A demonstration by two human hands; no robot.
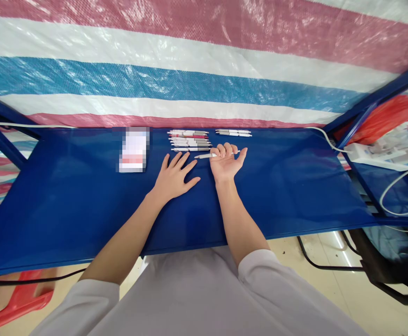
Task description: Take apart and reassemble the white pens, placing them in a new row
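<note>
My right hand (225, 163) is turned palm up, its fingers curled around a white pen (204, 156) that points left. Just to the left, my left hand (176, 177) lies palm down on the blue table (277, 191) with fingers spread and nothing held. Beyond the left fingertips lies a row of several pens (189, 141), mostly white with grey grips, one of them red. Farther right, behind my right hand, a smaller group of white pens (233, 133) rests near the table's back edge.
A blurred-out white rectangular item (134, 151) lies left of the pens. Striped plastic sheeting (190, 84) hangs behind the table. At the right stand a white power strip (378, 156), a loose cable (387, 189) and a red bag (389, 119). Below left is a red stool (25, 298).
</note>
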